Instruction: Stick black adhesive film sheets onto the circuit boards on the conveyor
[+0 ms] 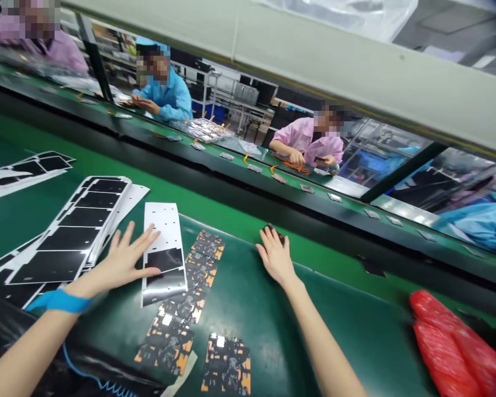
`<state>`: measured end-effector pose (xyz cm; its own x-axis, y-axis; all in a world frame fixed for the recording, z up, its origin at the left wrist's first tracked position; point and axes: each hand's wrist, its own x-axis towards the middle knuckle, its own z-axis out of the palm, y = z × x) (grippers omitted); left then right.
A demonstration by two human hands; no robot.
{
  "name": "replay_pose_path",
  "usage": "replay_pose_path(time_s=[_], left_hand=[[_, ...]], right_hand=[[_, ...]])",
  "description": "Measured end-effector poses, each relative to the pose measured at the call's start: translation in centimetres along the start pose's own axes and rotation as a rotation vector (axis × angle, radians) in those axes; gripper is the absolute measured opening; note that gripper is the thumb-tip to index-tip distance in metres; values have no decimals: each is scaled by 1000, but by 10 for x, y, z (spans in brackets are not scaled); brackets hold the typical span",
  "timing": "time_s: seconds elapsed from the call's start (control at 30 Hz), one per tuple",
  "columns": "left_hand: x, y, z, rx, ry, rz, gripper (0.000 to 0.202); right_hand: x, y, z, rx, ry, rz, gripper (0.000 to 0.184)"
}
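My left hand (126, 256) lies flat with fingers spread, its fingertips resting on a white backing strip (164, 251) that carries black rectangular stickers. A blue wrist strap (58, 301) with a coiled cord is on that arm. My right hand (275, 255) reaches to the far edge of the dark green mat (252, 309), fingers curled over a small dark part (274, 230). Between the hands lies a row of black-and-orange flexible circuit boards (190, 292), with another board (226, 365) nearer to me.
A stack of white sheets with black stickers (74, 231) lies at the left. A red plastic bag (458, 342) sits at the right. Beyond, a green conveyor (215, 207) runs across, and three other people work at a further line.
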<state>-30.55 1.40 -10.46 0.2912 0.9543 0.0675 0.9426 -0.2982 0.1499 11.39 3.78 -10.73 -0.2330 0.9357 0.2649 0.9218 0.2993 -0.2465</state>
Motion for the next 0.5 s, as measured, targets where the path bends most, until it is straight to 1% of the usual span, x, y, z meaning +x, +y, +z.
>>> replay_pose_path(time_s=[0.07, 0.13, 0.23, 0.3, 0.4, 0.47, 0.5], left_hand=[[4, -6, 3, -9, -70, 72, 87], [4, -8, 3, -4, -88, 133, 80], [-1, -6, -5, 32, -33, 199, 67], [-7, 0, -17, 61, 40, 221, 69], [-17, 23, -43, 90, 161, 251, 74], [-25, 45, -62, 115, 234, 327, 62], [-29, 57, -71, 142, 290, 413, 54]], right_hand=[[3, -21, 3, 48, 13, -73, 47], [-4, -45, 6, 106, 8, -163, 44], [-15, -77, 5, 175, 1, -254, 43], [-19, -98, -3, 249, 7, -328, 45], [-19, -129, -22, 416, 64, -477, 55], [-18, -148, -36, 512, 127, -528, 60], [-17, -155, -42, 564, 153, -519, 59]])
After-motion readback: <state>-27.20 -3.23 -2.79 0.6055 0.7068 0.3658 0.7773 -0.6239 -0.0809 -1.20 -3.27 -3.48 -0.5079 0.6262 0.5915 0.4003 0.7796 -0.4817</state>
